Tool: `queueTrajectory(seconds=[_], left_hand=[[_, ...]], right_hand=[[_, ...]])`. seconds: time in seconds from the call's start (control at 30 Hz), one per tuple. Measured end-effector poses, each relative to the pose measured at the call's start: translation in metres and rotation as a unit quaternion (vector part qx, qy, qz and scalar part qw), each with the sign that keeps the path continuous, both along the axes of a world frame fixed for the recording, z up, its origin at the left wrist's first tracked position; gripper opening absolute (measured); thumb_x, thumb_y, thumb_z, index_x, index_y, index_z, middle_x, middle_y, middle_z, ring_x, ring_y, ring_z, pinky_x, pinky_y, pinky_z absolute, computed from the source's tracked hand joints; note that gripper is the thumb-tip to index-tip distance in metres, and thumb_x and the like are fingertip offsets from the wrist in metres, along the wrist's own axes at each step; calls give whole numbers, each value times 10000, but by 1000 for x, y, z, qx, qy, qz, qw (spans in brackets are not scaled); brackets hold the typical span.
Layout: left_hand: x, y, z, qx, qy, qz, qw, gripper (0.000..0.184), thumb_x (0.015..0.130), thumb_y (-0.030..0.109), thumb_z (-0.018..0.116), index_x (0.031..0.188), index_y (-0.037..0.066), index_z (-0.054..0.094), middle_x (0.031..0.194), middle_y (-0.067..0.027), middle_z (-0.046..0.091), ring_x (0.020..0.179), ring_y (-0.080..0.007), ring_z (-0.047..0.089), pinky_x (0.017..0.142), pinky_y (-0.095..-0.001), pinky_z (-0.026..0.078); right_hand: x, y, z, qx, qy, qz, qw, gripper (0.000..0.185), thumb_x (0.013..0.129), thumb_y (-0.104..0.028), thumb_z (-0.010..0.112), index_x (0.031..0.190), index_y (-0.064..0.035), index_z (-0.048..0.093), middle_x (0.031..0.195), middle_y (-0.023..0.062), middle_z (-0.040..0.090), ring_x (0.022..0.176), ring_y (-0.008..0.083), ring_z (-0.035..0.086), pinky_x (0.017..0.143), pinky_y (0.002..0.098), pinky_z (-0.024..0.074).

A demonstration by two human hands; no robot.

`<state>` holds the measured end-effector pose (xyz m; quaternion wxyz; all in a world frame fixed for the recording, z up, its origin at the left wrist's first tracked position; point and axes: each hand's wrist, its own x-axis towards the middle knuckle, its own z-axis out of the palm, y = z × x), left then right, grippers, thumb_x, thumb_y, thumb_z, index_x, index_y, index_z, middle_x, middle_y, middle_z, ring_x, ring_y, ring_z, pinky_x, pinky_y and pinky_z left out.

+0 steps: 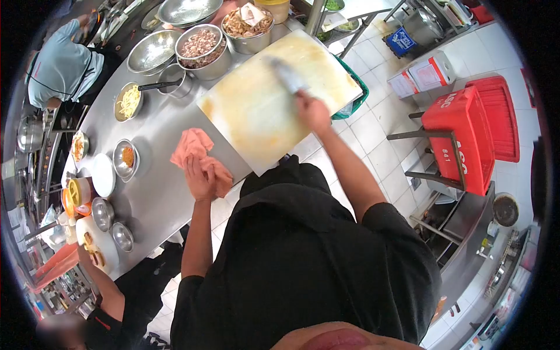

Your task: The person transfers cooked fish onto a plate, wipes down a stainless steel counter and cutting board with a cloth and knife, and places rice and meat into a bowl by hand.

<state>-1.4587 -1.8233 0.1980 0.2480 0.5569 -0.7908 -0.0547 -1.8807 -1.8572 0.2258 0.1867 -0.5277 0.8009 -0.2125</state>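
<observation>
My right hand [313, 112] is wrapped around the handle of a kitchen knife [284, 73]. Its broad blade, smeared by motion, is over the stained white cutting board [245, 116]. To the left of the board, my left hand [200, 179] has its fingers pressed into a bunched salmon-pink cloth [195, 142] on the steel table [160, 192]. Beyond the board stand a metal container of chopped pinkish meat [200, 45] and another of browned meat pieces [245, 25].
A bowl of pale yellow strips [128, 103] and a black-handled pot [178, 79] stand left of the board. Small metal bowls [102, 214] line the table's left side. A co-worker's arm [104, 283] reaches over a plate [107, 256]. Right, a red bin [458, 137] stands over white tiles.
</observation>
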Motion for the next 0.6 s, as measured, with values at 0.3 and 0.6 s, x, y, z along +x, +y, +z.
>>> queueTrajectory(seconds=[0.3, 0.6], left_hand=[[-17, -38, 3, -21, -7, 10, 1000, 575, 860, 285, 595, 1317, -36, 457, 1361, -232, 453, 1310, -425, 360, 1100, -488, 307], [-21, -64, -5, -1, -7, -3, 1000, 564, 853, 286, 582, 1293, -47, 467, 1347, -254, 454, 1308, -429, 356, 1102, -495, 296]], right_hand=[[-35, 7, 8, -139, -5, -84, 987, 357, 931, -388, 501, 1147, -162, 673, 835, 220, 678, 755, 377, 681, 675, 475, 544], [-44, 29, -10, -20, 8, -86, 996, 338, 910, -412, 511, 1202, -283, 622, 803, 173, 685, 719, 370, 676, 649, 471, 541]])
